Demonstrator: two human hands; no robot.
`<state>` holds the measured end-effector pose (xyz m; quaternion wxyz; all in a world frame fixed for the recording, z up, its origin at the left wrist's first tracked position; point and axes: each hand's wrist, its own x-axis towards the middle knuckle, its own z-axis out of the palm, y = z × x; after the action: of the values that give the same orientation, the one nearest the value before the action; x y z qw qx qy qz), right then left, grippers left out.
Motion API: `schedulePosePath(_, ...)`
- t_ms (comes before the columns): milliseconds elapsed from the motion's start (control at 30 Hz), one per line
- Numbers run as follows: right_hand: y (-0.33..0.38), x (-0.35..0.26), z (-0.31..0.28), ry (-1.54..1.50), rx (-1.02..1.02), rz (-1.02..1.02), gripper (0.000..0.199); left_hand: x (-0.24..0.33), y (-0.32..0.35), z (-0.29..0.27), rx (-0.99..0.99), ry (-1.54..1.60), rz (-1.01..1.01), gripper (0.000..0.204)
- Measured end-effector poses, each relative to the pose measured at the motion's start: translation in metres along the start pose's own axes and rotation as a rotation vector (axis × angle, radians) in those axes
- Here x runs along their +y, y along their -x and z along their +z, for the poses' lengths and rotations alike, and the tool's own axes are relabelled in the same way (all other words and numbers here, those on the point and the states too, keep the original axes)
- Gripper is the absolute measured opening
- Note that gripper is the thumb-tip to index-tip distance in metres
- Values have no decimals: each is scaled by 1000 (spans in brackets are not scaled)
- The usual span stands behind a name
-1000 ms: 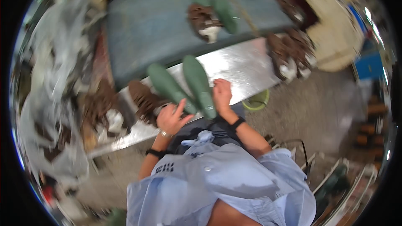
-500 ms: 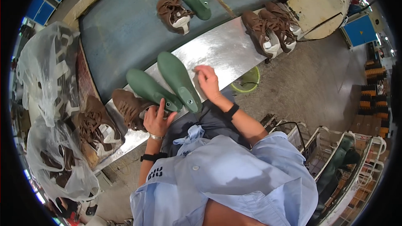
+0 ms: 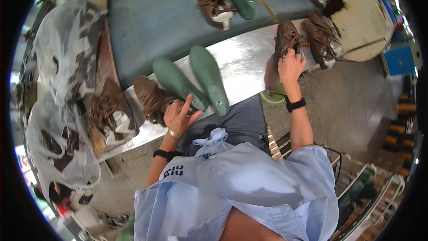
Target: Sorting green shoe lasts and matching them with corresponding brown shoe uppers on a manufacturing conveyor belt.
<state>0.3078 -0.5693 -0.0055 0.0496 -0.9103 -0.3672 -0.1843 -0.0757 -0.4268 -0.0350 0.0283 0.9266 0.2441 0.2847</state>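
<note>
- Left hand [image 3: 178, 115] at green lasts [image 3: 196, 82], beside brown shoe [image 3: 149, 98], fingers loosely spread.
- Right hand [image 3: 290, 66] on far shoe [image 3: 287, 38], fingers curled over it.
- Steel surface [image 3: 243, 62] beneath.

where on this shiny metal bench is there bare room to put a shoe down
Bare metal lies between the two green plastic shoe lasts and the brown leather shoe under the right hand. It is crowded around the left hand, by another brown shoe.
</note>
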Motion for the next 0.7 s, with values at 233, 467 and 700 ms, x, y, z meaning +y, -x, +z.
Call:
schedulePosePath(233, 61, -127, -23, -434, 26, -279, 46, -12, 0, -3, -35, -9, -26, 68)
schedulePosePath(467, 102, -144, -52, -622, 79, -369, 33, -2, -2, -5, -6, 33, -2, 60)
schedulePosePath(700, 109, -133, -44, -585, -63, -449, 22, -9, 29, 10, -70, 31, -22, 65)
